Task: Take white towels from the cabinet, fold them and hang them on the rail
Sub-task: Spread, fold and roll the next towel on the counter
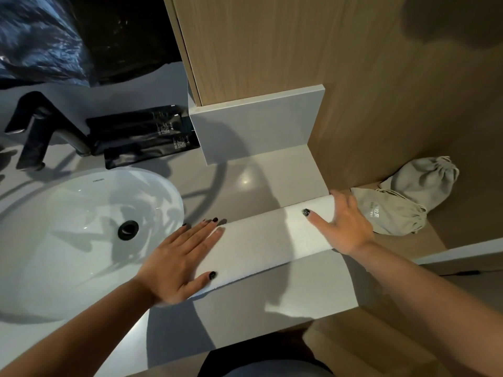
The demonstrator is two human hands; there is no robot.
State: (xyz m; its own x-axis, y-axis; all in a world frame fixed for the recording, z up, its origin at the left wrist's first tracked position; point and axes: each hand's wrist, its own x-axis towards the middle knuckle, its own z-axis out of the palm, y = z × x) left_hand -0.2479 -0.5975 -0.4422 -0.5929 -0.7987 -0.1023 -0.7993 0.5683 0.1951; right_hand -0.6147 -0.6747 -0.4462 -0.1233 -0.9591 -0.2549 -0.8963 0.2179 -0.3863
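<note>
Your fingers (202,231) on the left hand (177,263) lie straight and spread, pressed flat on the left end of the white towel (268,239), gripping nothing. Far left you have the black faucet (35,129) above the white sink (84,240), with black packets (147,134) lying just behind the basin. The towel sits folded into a long narrow band on the grey countertop (245,175), running from beside the sink to the counter's right edge. Your right hand (347,223) rests open on the towel's right end, thumb stretched along it, the other fingers reaching over its far edge. Just beyond that hand, two grey drawstring bags (408,197) lie on a wooden shelf (424,240).
</note>
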